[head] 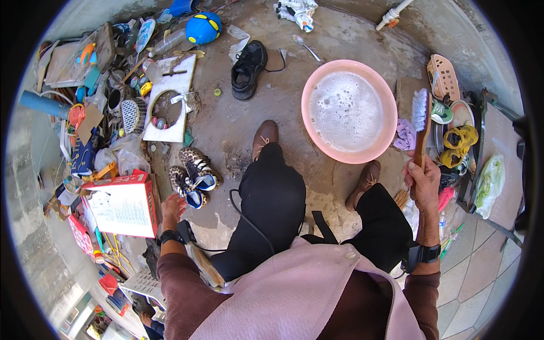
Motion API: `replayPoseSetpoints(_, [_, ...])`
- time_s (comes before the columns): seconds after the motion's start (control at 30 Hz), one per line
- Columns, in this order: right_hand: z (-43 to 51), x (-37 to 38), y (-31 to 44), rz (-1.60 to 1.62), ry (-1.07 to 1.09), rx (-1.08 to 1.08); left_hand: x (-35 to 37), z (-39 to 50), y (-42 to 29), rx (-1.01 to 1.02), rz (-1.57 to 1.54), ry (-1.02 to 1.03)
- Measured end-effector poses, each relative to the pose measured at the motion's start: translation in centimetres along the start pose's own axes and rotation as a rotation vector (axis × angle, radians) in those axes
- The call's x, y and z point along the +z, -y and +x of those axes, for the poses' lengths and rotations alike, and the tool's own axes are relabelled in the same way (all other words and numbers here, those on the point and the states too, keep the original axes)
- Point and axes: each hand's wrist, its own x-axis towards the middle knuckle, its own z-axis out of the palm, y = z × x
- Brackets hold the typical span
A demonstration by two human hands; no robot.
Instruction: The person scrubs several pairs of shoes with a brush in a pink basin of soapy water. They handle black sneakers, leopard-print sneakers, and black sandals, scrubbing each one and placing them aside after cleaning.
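My right hand (423,180) grips the wooden handle of a scrub brush (420,123), its pale bristles facing left. To the left of the brush, a pink plastic basin (307,121) holds foamy water. My left hand (173,207), with nothing in it and its fingers apart, is beside a pair of leopard-print shoes (199,166) on the ground. Beyond my feet lies a black shoe (249,70) with its lace trailing out. A crumpled purple cloth (405,135) lies between the basin and the brush.
Clutter fills the left side, with a red and white carton (123,208) and a white board with a round hole (180,119). Yellow shoes (457,146) and a peach plastic basket (443,78) stand at right. A spoon (309,49) lies behind the basin. Part of another person (149,324) shows lower left.
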Motion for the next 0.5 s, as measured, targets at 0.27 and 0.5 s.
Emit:
replayPoseSetpoints(0.27, [1.5,6.1,-2.9,0.148,-0.03,0.129,14.8,6.5,-12.4,0.534,0.329,0.358])
replayPoseSetpoints(0.5, [3.5,6.3,-3.6,0.059,-0.072,0.185,34.2,10.9,-19.8,0.9,-0.053,0.517])
